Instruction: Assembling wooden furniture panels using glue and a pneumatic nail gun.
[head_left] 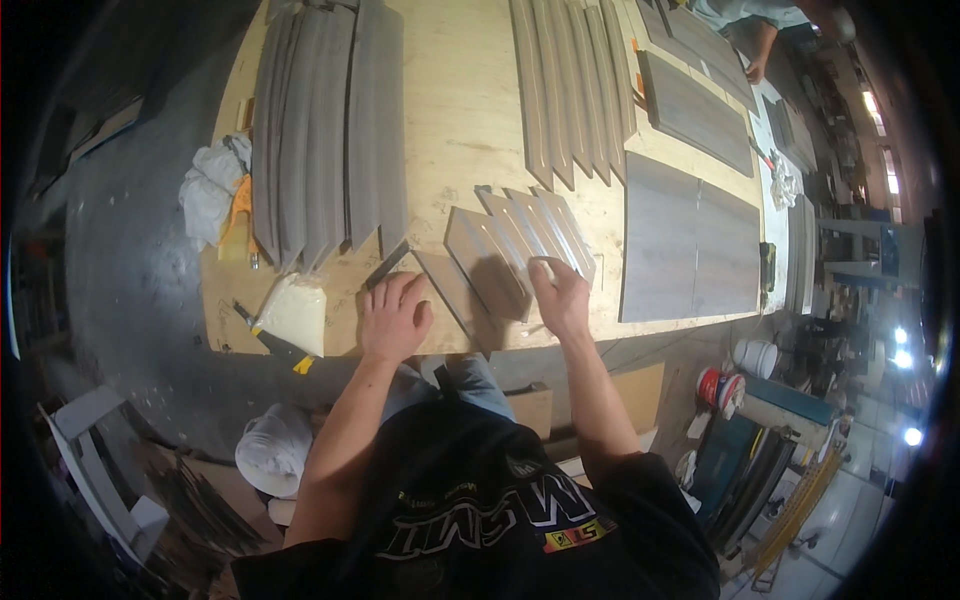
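Your fanned strips sit mid-workbench — long slats to their left, wide panels right, plastic bag far left.

Workshop interior. A large pale plywood workbench fills the upper centre. Grey concrete floor lies left of the bench, with a white bundled cloth at the bench's left edge. Right of the bench: white and red buckets on the floor, crowded shelving, and bright ceiling lamps along the far right
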